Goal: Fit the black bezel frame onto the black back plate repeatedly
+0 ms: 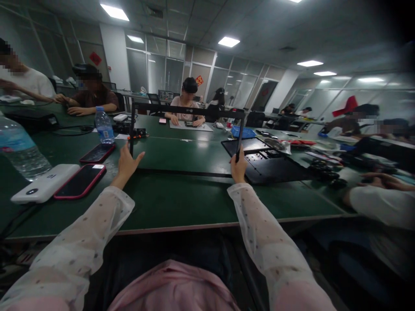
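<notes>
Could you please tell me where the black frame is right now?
In the head view, the black frame is mid-picture between the left hand and the right hand, at the green table.

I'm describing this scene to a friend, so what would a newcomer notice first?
Probably the thin black frame, standing upright between the left hand and right hand over the green table. Next, perhaps, the big bottle at the far left and the black panel lying on the table to the frame's right.
</notes>
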The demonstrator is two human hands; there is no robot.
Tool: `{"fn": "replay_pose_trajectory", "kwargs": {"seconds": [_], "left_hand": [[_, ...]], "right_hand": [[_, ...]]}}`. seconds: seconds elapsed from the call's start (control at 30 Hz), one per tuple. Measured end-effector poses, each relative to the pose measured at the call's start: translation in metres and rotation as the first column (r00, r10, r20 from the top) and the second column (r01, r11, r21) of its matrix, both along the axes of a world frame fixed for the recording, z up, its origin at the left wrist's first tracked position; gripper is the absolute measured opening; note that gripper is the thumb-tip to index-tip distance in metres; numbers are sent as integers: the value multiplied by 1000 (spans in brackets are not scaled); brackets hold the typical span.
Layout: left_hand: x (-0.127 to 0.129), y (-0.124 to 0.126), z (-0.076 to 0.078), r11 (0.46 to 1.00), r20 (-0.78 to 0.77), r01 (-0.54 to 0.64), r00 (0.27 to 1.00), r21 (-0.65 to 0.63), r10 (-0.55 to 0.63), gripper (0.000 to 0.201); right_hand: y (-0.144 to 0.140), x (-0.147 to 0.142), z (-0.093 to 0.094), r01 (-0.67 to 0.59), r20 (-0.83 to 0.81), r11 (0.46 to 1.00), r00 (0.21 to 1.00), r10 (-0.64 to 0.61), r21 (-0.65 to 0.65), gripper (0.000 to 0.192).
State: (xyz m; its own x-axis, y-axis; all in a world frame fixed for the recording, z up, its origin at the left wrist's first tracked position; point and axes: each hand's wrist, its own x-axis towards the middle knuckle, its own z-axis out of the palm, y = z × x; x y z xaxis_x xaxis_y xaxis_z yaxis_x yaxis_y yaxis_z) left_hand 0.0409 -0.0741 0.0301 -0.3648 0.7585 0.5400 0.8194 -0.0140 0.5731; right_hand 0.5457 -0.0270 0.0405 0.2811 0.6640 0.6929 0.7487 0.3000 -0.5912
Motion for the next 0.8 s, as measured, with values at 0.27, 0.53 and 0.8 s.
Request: {"fn": "replay_pose_trajectory", "kwargs": {"seconds": [0.27, 0.53, 0.8], "left_hand": [[-8, 9, -11, 1000, -68, -8, 998, -7, 7, 56], [-15, 4, -16, 978, -153, -98, 986, -183, 70, 34], [-17, 5, -16, 943, -143, -93, 989, -319, 49, 37]], "right_hand": [[16, 4, -16, -7, -19, 999, 1000, 7, -38, 59], [30, 14, -27, -195, -201, 898, 972, 123, -394, 55], [45, 21, -32, -363, -325, 822, 917, 231, -438, 55]]}}
